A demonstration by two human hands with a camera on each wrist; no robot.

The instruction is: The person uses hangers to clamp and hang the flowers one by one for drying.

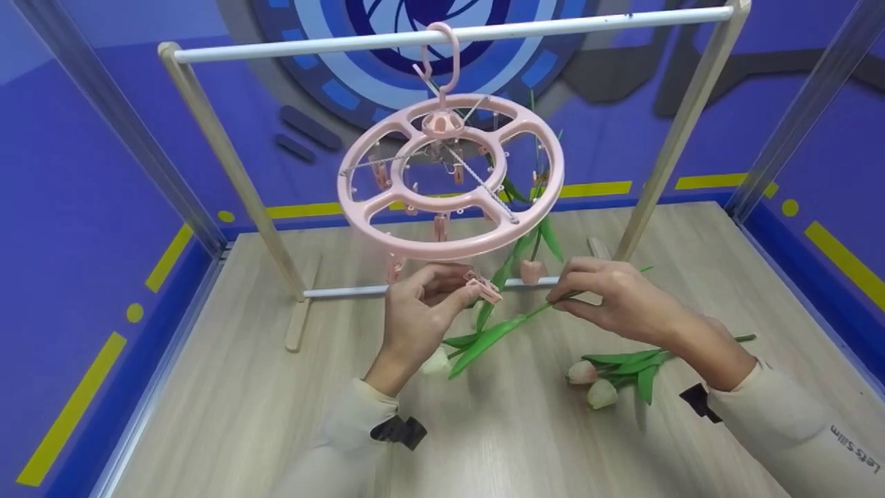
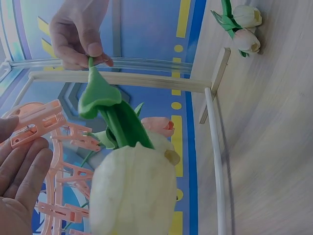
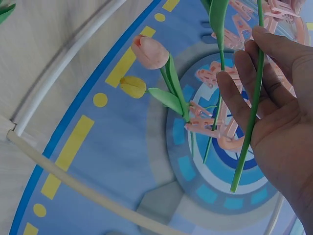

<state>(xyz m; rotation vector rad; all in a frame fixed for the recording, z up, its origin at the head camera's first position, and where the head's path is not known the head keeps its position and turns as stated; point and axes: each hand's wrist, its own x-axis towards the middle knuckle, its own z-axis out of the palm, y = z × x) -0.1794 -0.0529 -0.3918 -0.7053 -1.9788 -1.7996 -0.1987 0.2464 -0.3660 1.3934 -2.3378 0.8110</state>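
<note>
My left hand (image 1: 425, 315) pinches a pink clothespin (image 1: 486, 287) between thumb and fingers, under the near rim of a round pink clip hanger (image 1: 442, 245). The same clothespin (image 2: 41, 122) shows in the left wrist view. To the right, my right hand (image 1: 615, 297) pinches the green stem of an artificial white tulip (image 1: 437, 363). Its flower head points down and left, below my left hand, and the stem end extends past my right fingers. In the right wrist view the stem (image 3: 249, 127) crosses in front of the palm. The clothespin and stem are apart.
The hanger hooks over the white top bar (image 1: 567, 29) of a wooden-legged rack. A pink tulip (image 3: 149, 51) and a yellow tulip (image 3: 133, 87) hang from its clips. Two more pale tulips (image 1: 601, 393) lie on the wood-grain table (image 1: 511, 443) at right. Blue panels (image 1: 104, 194) surround it.
</note>
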